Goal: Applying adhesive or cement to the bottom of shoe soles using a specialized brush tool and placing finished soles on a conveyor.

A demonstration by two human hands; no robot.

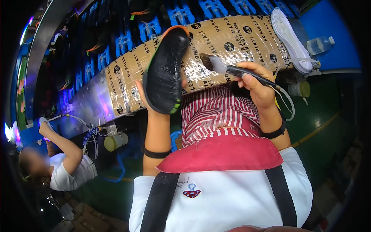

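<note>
My left hand (143,99) holds up a black shoe sole (166,71), its fingers wrapped partly behind it. The sole has an orange rim at the far end and green along its sides and near end. My right hand (258,84) grips the dark handle of a brush (219,65). The brush has dark bristles and a pale, translucent section above the handle, and a thin clear hose hangs by the handle's back end. Its bristles point left toward the sole, a short gap apart from it.
Printed cardboard (247,36) under clear film covers the bench edge before me. Beyond it are blue holders (181,15) in rows. A white shoe-shaped tray (290,42) and a clear bottle (320,45) are at right. Another person (71,166) works at far left.
</note>
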